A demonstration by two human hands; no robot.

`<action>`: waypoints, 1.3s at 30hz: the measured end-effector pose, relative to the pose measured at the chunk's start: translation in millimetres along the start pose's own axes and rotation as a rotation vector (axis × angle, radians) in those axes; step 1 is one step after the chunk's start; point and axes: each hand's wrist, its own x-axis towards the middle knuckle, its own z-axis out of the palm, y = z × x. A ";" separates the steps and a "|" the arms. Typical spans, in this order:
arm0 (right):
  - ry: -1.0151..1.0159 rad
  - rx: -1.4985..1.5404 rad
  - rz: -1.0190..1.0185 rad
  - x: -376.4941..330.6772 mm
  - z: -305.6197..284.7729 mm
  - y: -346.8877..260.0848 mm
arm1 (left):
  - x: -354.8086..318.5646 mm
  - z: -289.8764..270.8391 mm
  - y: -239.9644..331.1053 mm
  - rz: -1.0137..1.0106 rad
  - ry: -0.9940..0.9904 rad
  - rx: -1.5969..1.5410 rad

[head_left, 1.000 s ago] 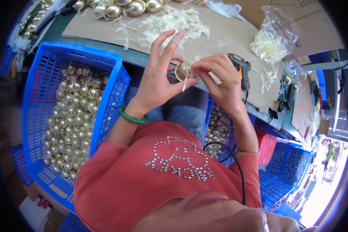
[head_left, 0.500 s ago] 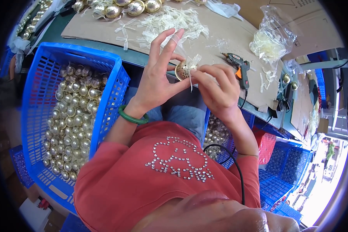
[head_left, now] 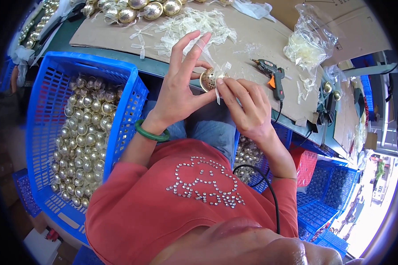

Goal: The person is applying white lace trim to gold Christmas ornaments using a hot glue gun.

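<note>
Between my hands, just off the table's front edge, is a gold bell-shaped ornament (head_left: pixel 207 80) with a dotted pattern. My left hand (head_left: pixel 181 84) grips it between thumb and fingers, its index and middle fingers raised. A sheer cream ribbon bow (head_left: pixel 223 72) sits on the ornament's right side, one tail hanging down. My right hand (head_left: pixel 247 104) has thumb and index finger pressed at the bow's middle. Whether it pinches the bow or only presses it, I cannot tell.
A black glue gun (head_left: pixel 272 77) with an orange trigger lies on the cardboard-covered table (head_left: pixel 115 33). Cream bows (head_left: pixel 199 31) are heaped behind my hands, near more gold ornaments (head_left: pixel 153 10). On the left stands a blue basket (head_left: pixel 132 88) full of ornaments. A clear bag (head_left: pixel 309 44) rests at the right.
My right fingers have shifted slightly up and left onto the middle of the bow, and the right hand has turned a little. The left hand still holds the ornament in place.
</note>
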 end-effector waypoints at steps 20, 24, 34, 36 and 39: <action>-0.030 1.124 1.045 -29.7 -25.2 7.2 | 8.6 21.6 -3.6 0.220 -0.157 -0.046; 0.056 1.046 1.337 -99.2 -85.9 28.0 | 26.6 8.0 -5.6 0.416 -0.205 0.150; -0.539 -0.187 1.737 -324.3 -104.2 -37.9 | 143.7 -39.1 -155.5 -0.009 0.358 1.147; -0.569 -0.382 1.651 -323.9 -98.8 -33.0 | 157.3 -41.2 -161.1 -0.154 0.249 1.280; -0.149 -0.239 1.510 -282.5 -104.8 2.1 | 155.1 -47.1 -148.4 -0.214 0.230 1.349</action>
